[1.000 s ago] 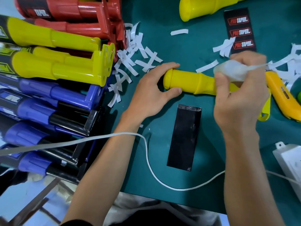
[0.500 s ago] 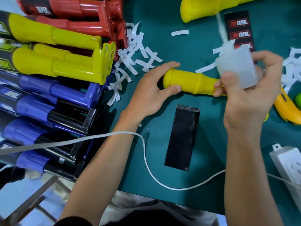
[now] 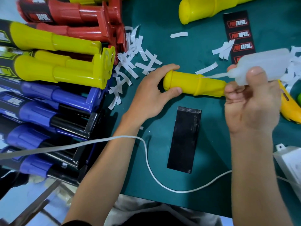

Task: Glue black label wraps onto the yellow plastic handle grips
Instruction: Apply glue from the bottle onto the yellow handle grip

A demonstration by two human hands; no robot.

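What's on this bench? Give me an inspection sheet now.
Surface: green mat.
Job's things: yellow grip lying on the mat; black label flat, nearer the person; glue bottle, nozzle at the grip.
Clutter: white paper strips; yellow knife; printed labels.
Hands: left hand holds the grip's end; right hand grips the bottle.
Cables: white cord crosses the left wrist.
Surroundings: stacked red, yellow, blue handles at left.

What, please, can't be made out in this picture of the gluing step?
All in the head view:
1. Whether the glue bottle nozzle touches the yellow handle grip: motion blur.
2. One end of the grip: hidden behind the right hand.
3. The printed label strip, lowest logo: covered by the bottle.
4. The green object and white box: cut off by the right edge.
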